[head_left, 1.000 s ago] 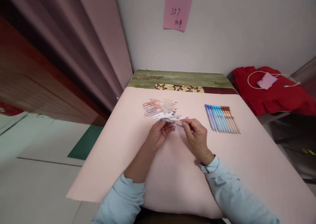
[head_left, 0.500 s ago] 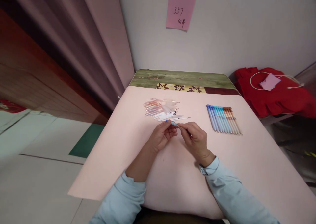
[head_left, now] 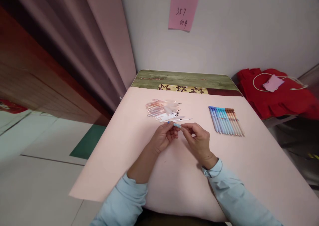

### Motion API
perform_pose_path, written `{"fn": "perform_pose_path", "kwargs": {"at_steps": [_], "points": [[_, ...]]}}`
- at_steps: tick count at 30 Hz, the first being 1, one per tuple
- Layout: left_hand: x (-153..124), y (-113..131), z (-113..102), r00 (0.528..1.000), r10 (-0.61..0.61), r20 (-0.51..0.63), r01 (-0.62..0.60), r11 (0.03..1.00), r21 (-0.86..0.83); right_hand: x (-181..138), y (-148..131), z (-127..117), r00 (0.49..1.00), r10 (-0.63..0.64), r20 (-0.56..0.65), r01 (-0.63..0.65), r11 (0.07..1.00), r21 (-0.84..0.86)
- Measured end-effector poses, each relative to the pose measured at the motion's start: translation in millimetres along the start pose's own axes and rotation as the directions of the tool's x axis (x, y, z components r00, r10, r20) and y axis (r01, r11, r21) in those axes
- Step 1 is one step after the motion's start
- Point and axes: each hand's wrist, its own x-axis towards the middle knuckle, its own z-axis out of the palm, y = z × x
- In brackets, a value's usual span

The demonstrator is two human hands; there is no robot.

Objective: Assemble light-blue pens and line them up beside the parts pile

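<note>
Between my two hands lies a light blue pen [head_left: 176, 125] with a darker blue end at its left. My left hand [head_left: 163, 137] pinches that blue end between thumb and fingers, its other fingers curled loosely below. The fingertips of my right hand [head_left: 197, 138] are closed on the pen's other end, and part of the pen is hidden there. Just beyond my hands is a loose pile of pen parts [head_left: 163, 110], with white refills with dark tips and pinkish clear tubes. To the right, several pens [head_left: 226, 121] lie side by side in a neat row, blue, turquoise and brown-topped.
A pale pink sheet [head_left: 119, 153] covers the table, whose green patterned top [head_left: 184, 76] shows at the back. A red cloth [head_left: 281, 99] with a white cable [head_left: 256, 81] is at the right. A curtain [head_left: 107, 36] hangs at the left. A pink note [head_left: 183, 10] is on the wall.
My right fingers have shifted slightly on the pen's right end, and the hand has turned a little. The left hand keeps its hold; the pile and row are unchanged.
</note>
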Motion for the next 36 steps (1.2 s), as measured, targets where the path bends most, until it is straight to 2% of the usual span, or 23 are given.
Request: {"fn": "perform_pose_path", "kwargs": {"at_steps": [2,5,8,12,17,24,36], "points": [[-0.5,0.0,0.4,1.000,-0.007,-0.003,0.007,1.000,-0.002,0.5,1.0,0.6,0.993,0.111,0.042,-0.114,0.990,0.079],[-1.2,0.3,0.8,1.000,-0.022,-0.009,0.022,1.000,-0.009,2.2,2.2,1.3,0.947,0.275,0.167,-0.310,0.919,0.246],[-1.3,0.8,0.2,0.999,-0.028,-0.017,0.028,0.999,-0.034,4.5,2.4,1.0,0.911,0.361,0.199,-0.410,0.842,0.350],[-0.3,0.6,-1.7,0.999,-0.027,-0.037,0.024,0.997,-0.070,7.1,5.0,0.0,0.895,0.430,0.117,-0.431,0.772,0.468],[-0.7,0.4,0.3,0.999,-0.020,-0.047,0.019,0.999,-0.028,6.8,10.0,2.1,0.872,0.487,0.053,-0.419,0.686,0.595],[-0.4,1.4,2.9,0.998,-0.001,-0.068,0.000,1.000,-0.025,4.8,4.4,2.7,0.908,0.418,0.023,-0.362,0.756,0.545],[1.2,0.5,0.7,0.997,0.028,-0.066,-0.029,0.999,-0.013,5.0,3.7,0.8,0.896,0.440,0.056,-0.406,0.765,0.500]]}}
